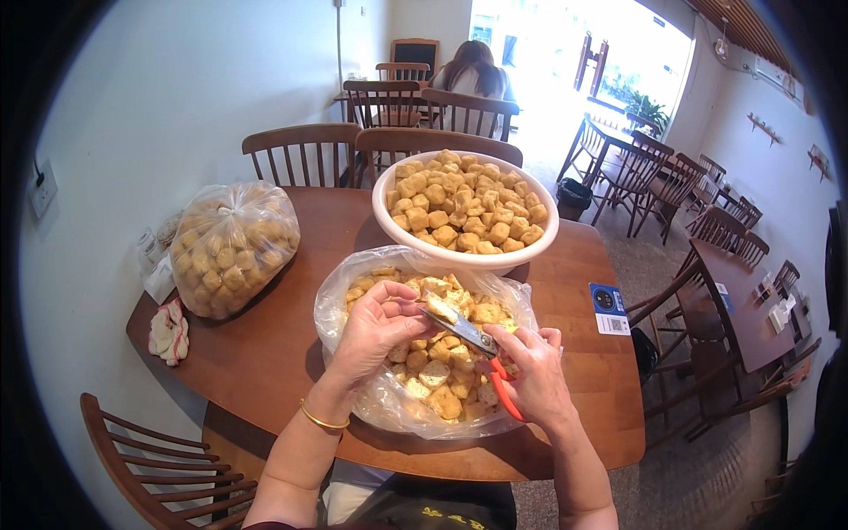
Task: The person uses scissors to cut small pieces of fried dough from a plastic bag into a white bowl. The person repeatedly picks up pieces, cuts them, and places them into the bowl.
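Observation:
My left hand is closed, its thumb and fingers pinching a fried tofu puff with pale inside showing. Red-handled scissors are in my right hand, which grips the handles; their blades meet the puff. Both hands are above an opened clear plastic bag. Inside it lie cut tofu puffs, several with pale cut faces. Just beyond the bag stands a white basin heaped with whole golden tofu puffs.
A tied plastic bag of puffs sits on the wooden table at left, near white gloves. A blue-and-white card lies at the right edge. Wooden chairs surround the table; a person sits farther back.

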Demonstrator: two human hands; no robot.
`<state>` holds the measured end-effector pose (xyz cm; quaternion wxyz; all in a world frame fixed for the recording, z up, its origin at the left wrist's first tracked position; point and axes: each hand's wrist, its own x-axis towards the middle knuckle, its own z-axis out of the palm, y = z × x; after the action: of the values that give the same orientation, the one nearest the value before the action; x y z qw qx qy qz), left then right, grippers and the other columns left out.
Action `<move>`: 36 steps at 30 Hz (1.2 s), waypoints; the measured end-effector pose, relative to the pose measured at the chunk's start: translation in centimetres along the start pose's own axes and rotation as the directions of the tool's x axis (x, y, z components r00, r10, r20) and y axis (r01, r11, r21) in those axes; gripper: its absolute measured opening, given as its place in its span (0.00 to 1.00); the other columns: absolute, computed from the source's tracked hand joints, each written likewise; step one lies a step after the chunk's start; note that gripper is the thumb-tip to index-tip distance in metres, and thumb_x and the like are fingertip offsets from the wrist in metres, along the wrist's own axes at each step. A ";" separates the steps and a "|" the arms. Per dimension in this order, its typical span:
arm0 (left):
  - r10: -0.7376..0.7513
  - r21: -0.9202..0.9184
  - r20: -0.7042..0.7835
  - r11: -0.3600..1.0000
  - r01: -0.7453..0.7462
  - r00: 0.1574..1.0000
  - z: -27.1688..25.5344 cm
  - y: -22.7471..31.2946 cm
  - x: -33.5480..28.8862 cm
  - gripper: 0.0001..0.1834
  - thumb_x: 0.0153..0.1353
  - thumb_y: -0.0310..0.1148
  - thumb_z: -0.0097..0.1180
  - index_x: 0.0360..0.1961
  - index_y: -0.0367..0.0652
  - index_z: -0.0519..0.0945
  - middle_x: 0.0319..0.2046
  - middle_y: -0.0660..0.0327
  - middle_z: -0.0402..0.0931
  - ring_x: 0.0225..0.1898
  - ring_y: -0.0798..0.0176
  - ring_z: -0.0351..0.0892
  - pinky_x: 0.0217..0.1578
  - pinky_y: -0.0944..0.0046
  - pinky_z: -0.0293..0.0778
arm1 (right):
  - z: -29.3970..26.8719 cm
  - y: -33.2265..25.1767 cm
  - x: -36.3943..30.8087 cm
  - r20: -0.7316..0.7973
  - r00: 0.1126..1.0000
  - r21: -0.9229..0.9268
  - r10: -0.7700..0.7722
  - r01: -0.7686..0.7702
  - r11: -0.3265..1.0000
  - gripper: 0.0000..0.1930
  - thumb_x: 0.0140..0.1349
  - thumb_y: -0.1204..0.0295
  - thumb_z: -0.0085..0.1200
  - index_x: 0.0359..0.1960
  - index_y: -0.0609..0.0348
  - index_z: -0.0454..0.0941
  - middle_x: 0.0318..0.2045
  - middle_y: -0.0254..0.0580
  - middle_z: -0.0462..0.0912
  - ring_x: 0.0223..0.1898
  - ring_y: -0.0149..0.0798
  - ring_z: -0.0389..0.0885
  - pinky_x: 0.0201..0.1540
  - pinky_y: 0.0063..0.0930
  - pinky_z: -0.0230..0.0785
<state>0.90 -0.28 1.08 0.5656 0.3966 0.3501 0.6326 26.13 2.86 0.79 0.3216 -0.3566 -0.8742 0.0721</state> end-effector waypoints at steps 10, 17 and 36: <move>-0.002 0.265 -0.107 0.964 0.030 0.994 -0.4 1.3 -0.2 0.19 0.60 0.18 0.63 0.51 0.36 0.71 0.45 0.53 0.81 0.41 0.65 0.86 0.40 0.70 0.84 | -0.2 0.4 -0.1 0.024 0.999 -0.005 -0.046 0.046 0.999 0.22 0.55 0.68 0.69 0.53 0.51 0.84 0.23 0.35 0.83 0.26 0.41 0.78 0.42 0.37 0.63; 0.526 0.850 0.028 0.435 -0.297 0.850 0.2 1.2 0.1 0.15 0.57 0.17 0.57 0.45 0.37 0.78 0.52 0.54 0.80 0.49 0.63 0.83 0.41 0.66 0.82 | 0.0 0.8 -0.1 -0.116 0.993 -0.056 -0.008 0.002 0.998 0.21 0.56 0.66 0.69 0.52 0.52 0.83 0.21 0.34 0.81 0.25 0.40 0.79 0.42 0.36 0.62; 0.153 0.840 0.235 -0.529 -0.122 0.960 -2.1 3.9 18.9 0.12 0.57 0.25 0.57 0.41 0.40 0.86 0.43 0.50 0.84 0.47 0.50 0.83 0.52 0.54 0.78 | 0.3 1.6 0.1 -0.215 0.976 0.021 0.037 -0.033 0.999 0.23 0.52 0.73 0.66 0.52 0.55 0.81 0.23 0.34 0.82 0.24 0.38 0.78 0.42 0.35 0.60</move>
<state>-3.54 18.03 5.67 -0.1605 0.7243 0.6647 0.0886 26.83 4.15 0.07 0.4161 -0.3748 -0.8272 0.0463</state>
